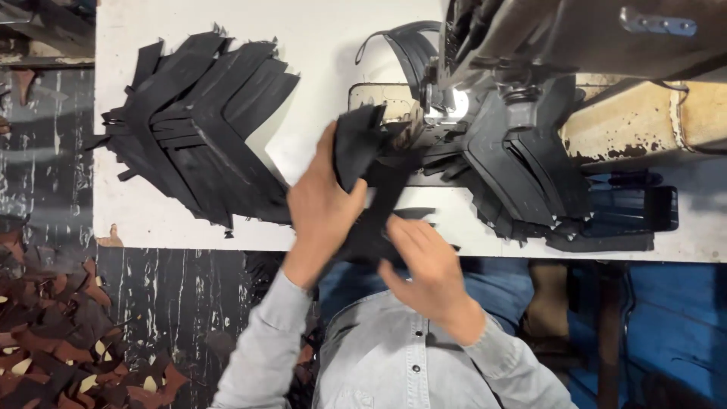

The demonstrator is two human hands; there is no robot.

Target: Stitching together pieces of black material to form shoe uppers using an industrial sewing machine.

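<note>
black leather piece [372, 198] sits at the sewing machine [485, 68], held tight by both the left hand [322, 204] and the right hand [424, 261]. they seem to be lining it up at the needle; it must go in straight.

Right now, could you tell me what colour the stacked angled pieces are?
Black, seen best in the head view.

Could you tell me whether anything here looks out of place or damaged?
Brown and black leather scraps lie scattered on the floor at lower left, and the cream sewing-machine body shows chipped, worn paint on the right.
</note>
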